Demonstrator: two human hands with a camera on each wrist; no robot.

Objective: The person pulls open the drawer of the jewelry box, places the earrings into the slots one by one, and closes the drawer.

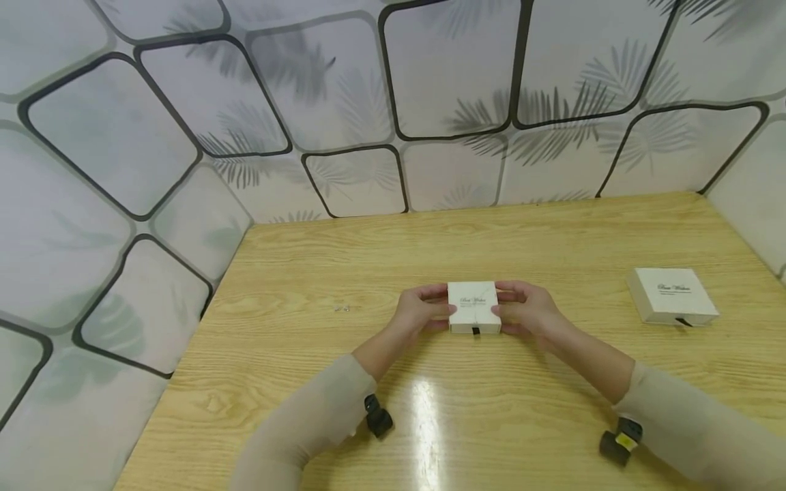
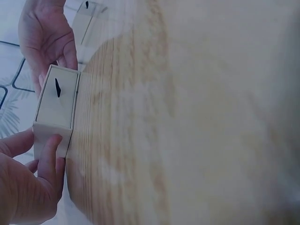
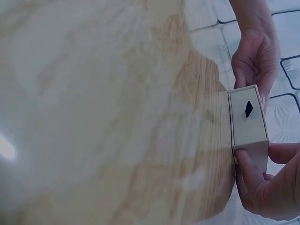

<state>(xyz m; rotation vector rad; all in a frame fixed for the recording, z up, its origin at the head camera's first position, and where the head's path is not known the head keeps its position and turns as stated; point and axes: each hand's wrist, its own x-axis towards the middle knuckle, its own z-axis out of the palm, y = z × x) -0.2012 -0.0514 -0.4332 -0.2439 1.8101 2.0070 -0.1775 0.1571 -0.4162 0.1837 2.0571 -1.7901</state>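
Observation:
In the middle of the table, a small white drawer-style gift box [image 1: 474, 300] with dark lettering on its lid is held from both sides. My left hand [image 1: 419, 310] grips its left side, thumb at the near edge and fingers behind. On the opposite side my right hand [image 1: 529, 310] holds it the same way. A thin line runs across the lid. The drawer front [image 2: 57, 105] shows fully in, with a short black ribbon tab [image 3: 249, 109] at its centre. In both wrist views the box stands close on the tabletop.
A second, similar white box [image 1: 672, 293] with a black tab lies at the right of the wooden table [image 1: 344, 259]. Tiny shiny pieces [image 1: 342, 308] lie to the left of my left hand. A patterned cloth wall [image 1: 448, 174] borders the table's far edge.

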